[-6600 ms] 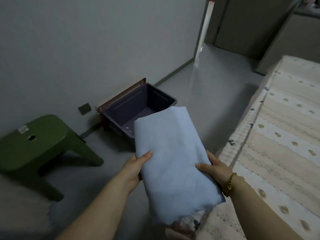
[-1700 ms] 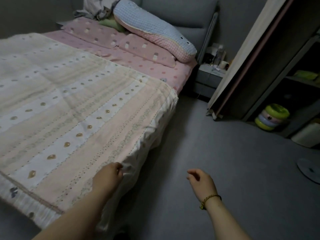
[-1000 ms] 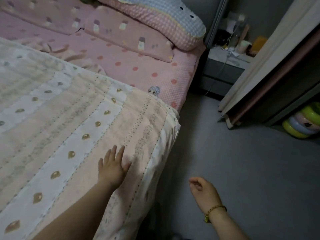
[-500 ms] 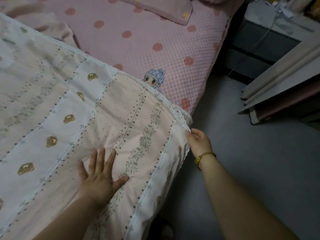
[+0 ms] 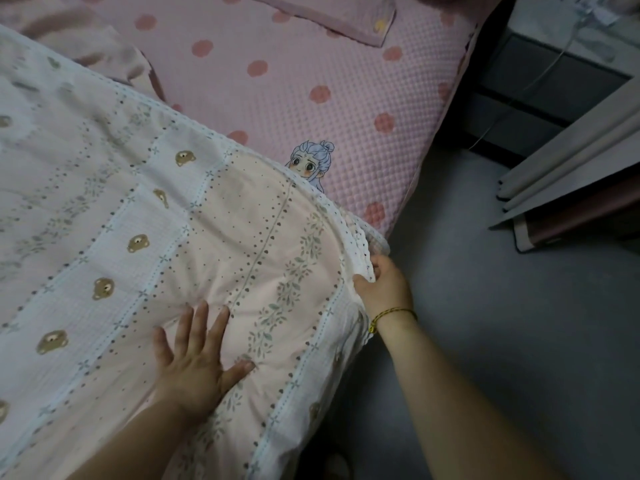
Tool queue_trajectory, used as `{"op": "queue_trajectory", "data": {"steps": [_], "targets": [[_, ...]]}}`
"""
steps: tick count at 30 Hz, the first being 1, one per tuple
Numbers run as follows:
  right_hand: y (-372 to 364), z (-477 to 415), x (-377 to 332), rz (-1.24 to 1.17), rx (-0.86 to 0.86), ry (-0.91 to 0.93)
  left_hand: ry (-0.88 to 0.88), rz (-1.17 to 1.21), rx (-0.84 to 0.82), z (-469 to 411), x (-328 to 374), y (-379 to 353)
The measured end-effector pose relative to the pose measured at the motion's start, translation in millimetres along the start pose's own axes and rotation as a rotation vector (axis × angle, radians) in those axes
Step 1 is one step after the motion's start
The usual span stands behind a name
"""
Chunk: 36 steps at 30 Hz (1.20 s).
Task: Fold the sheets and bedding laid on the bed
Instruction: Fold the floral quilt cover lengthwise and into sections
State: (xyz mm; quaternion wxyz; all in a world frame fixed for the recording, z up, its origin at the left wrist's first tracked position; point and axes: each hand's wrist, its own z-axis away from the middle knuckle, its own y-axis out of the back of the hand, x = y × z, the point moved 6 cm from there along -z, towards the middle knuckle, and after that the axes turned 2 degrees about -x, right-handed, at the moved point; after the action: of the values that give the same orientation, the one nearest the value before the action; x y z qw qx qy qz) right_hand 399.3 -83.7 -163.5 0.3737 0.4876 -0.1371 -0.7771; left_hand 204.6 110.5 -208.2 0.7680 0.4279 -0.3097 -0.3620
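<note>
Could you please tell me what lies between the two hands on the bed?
In the head view, only the bear-print quilt: its pink, leaf-printed strip runs from the flat left hand to the right hand gripping its edge.

The blanket (image 5: pixel 207 237) is being cut off by the left and bottom edges. Much of the pink sheet (image 5: pixel 311 64) is being covered by it, and the lower part of a cartoon figure (image 5: pixel 311 161) printed there is being hidden too. Some fingers of the right hand (image 5: pixel 384 289) are being hidden in the blanket's corner. The pillow (image 5: pixel 332 12) and the bedside drawers (image 5: pixel 547 84) are being cut off at the top. A pale shape (image 5: pixel 334 465) on the floor below the blanket is being blurred too much to be named.
</note>
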Motion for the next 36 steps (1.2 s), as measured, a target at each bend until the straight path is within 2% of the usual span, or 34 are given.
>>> {"op": "queue_trajectory", "data": {"steps": [3,5,10,14,15,18,23,28,33,36], "targets": [[3,7,-3,0.019,0.06,0.106,-0.009,-0.074,-0.063,4,-1,-2],[3,4,-8,0.027,0.042,0.16,-0.03,-0.069,-0.098,3,-1,-3],[-1,-18,-8,-0.198,-0.034,0.026,-0.061,-0.045,-0.068,3,2,-3],[-3,-29,-13,-0.25,-0.073,0.0,-0.025,-0.001,0.002,1,2,1],[-3,-32,-13,-0.258,-0.073,-0.016,-0.028,-0.026,0.023,-1,1,1],[-6,-39,-13,-0.236,-0.089,-0.04,-0.094,-0.131,-0.135,-2,6,-3],[-6,-41,-16,-0.214,-0.111,0.024,-0.165,-0.162,-0.062,1,13,-6],[-5,-42,-17,-0.22,-0.132,-0.02,-0.195,-0.153,-0.027,-1,14,-7],[9,-50,-11,-0.26,-0.007,-0.053,-0.181,-0.191,-0.044,-1,14,-10],[5,-50,-10,-0.216,-0.064,-0.084,-0.073,-0.168,-0.044,0,7,-8]]}}
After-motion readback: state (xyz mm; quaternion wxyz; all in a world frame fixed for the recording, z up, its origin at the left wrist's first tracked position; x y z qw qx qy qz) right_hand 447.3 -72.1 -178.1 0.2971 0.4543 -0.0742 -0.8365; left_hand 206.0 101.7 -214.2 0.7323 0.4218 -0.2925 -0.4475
